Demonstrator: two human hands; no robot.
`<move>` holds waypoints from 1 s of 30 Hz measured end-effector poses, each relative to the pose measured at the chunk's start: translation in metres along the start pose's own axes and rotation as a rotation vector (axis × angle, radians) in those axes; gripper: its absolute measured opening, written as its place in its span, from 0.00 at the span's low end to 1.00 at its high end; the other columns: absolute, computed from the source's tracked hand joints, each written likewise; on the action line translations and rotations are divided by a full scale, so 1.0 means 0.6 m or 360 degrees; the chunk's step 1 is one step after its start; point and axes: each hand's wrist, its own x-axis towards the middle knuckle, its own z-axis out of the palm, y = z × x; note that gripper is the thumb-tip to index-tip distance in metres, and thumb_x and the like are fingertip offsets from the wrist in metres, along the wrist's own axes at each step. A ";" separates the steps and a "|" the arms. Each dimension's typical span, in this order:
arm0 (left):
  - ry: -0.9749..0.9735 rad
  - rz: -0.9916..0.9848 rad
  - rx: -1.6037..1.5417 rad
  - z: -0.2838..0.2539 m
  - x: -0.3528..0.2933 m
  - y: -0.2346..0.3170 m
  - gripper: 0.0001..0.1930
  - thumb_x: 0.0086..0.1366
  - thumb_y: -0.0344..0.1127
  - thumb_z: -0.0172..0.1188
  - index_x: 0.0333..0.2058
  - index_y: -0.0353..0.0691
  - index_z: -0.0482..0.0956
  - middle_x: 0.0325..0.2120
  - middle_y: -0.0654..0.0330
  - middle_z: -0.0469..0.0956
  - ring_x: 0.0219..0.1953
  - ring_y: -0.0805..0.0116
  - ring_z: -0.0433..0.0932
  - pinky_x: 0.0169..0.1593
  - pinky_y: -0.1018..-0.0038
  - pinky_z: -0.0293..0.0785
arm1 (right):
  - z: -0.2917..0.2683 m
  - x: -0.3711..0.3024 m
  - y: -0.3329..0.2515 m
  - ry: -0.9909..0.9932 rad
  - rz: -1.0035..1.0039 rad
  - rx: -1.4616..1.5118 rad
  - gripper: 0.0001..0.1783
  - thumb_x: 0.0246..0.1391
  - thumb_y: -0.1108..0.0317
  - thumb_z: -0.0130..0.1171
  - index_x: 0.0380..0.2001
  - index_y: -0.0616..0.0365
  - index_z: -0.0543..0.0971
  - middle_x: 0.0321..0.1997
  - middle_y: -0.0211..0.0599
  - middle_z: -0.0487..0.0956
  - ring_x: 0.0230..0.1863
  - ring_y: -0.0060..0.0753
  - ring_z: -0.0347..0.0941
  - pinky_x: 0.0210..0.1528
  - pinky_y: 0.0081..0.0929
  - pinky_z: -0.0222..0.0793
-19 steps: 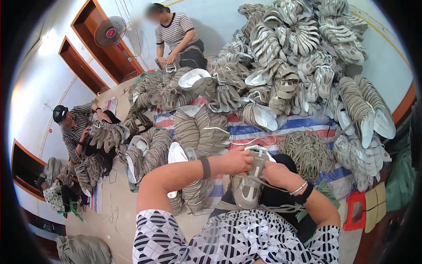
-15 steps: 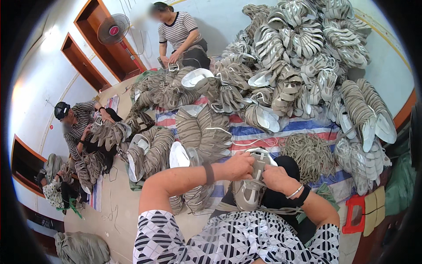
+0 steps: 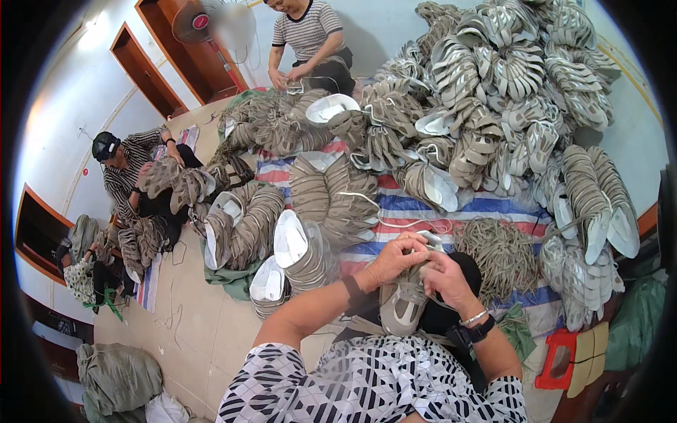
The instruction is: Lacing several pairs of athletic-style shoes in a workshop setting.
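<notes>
While the shoe (image 3: pixel 403 310) rests over the person's lap, its long axis runs away from the body, toe nearest the patterned shirt (image 3: pixel 367 377), collar end farther off and leaning a little to the right. Both hands meet over its farther half, so the toe lies on the body side of the fingers, uncovered. The left hand (image 3: pixel 395 262) arches over the top from the left edge; the right hand (image 3: pixel 448 282) lies along the right edge, the two sets of fingertips touching or nearly so, just short of the pale collar (image 3: pixel 431 240). Neither hand is clearly nearer. The fingers of both are bent, tips drawn close; whether they pinch a lace or the shoe's own edge, I cannot tell.

Beyond the lap, to the right, a heap of laces (image 3: pixel 493 257) lies on the striped sheet (image 3: pixel 462 204). A shoe stack (image 3: pixel 310 257) stands near the left forearm, a red stool (image 3: pixel 557 359) off to the right. Farther out, a co-worker (image 3: pixel 309 39) sits ahead, slightly left.
</notes>
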 end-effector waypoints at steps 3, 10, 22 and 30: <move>-0.0148 -0.0115 0.0159 -0.019 0.005 -0.012 0.08 0.64 0.35 0.59 0.36 0.38 0.82 0.47 0.61 0.73 0.50 0.75 0.69 0.54 0.75 0.64 | 0.000 0.005 0.014 -0.0212 -0.0012 -0.0257 0.09 0.60 0.65 0.54 0.35 0.60 0.77 0.20 0.25 0.73 0.15 0.15 0.66 0.17 0.14 0.59; -0.0301 0.0582 0.1091 -0.011 0.026 0.046 0.15 0.66 0.41 0.55 0.45 0.38 0.78 0.45 0.59 0.76 0.49 0.68 0.72 0.52 0.70 0.67 | -0.002 -0.072 -0.194 -0.0170 -0.0791 -0.0272 0.14 0.65 0.65 0.49 0.31 0.62 0.78 0.19 0.25 0.73 0.15 0.10 0.63 0.18 0.11 0.56; 0.0946 -0.0130 -0.1007 -0.282 0.024 0.067 0.13 0.70 0.39 0.49 0.40 0.35 0.77 0.24 0.67 0.72 0.15 0.83 0.55 0.19 0.84 0.50 | -0.447 -0.188 -0.069 0.0984 -0.0897 0.0874 0.10 0.62 0.67 0.50 0.40 0.62 0.77 0.34 0.38 0.78 0.33 0.24 0.71 0.40 0.27 0.70; 0.0287 -0.0265 0.0668 -0.065 -0.047 0.098 0.09 0.65 0.33 0.56 0.37 0.39 0.84 0.22 0.70 0.77 0.22 0.83 0.69 0.25 0.83 0.64 | -0.401 -0.148 0.052 0.0996 -0.0326 0.0583 0.07 0.62 0.68 0.49 0.36 0.59 0.75 0.37 0.39 0.80 0.12 0.13 0.51 0.12 0.13 0.44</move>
